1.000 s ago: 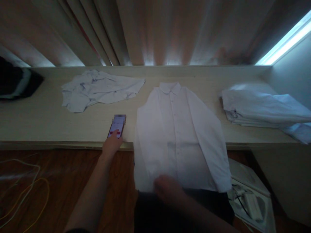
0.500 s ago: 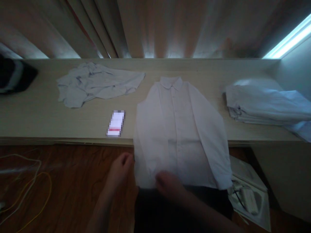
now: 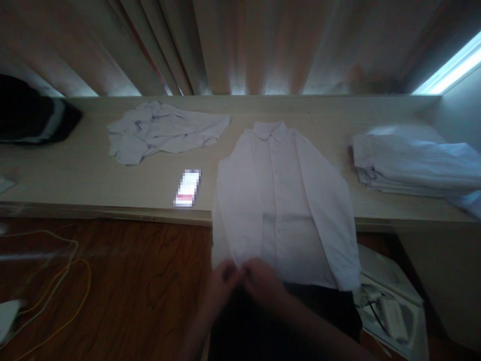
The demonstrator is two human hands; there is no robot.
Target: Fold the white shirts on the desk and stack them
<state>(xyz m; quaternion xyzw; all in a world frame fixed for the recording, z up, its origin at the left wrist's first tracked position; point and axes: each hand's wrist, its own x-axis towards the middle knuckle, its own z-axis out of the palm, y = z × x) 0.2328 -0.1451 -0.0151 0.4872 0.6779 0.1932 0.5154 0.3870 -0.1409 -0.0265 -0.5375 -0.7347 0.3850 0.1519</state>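
Note:
A white button-up shirt (image 3: 278, 200) lies front up, its collar toward the back of the wooden surface (image 3: 93, 188) and its lower half hanging over the front edge. Both its sleeves run down along the body. At the cuff of the sleeve on the left, my left hand (image 3: 225, 281) pinches the fabric with closed fingers. Right beside it, my right hand (image 3: 263, 281) is closed on the same cuff area. The hands nearly touch, and the cuff is partly hidden behind them.
A crumpled white garment (image 3: 161, 133) lies at the back left, with a phone (image 3: 188, 188) in front of it. Folded white clothes (image 3: 417, 160) are stacked at the right. A black item (image 3: 33, 113) sits far left. Cables (image 3: 73, 255) lie on the floor.
My left hand has moved right and down from beside the shirt's edge to the sleeve cuff, close to my right hand. The right hand stays at the cuff. The view has shifted slightly left.

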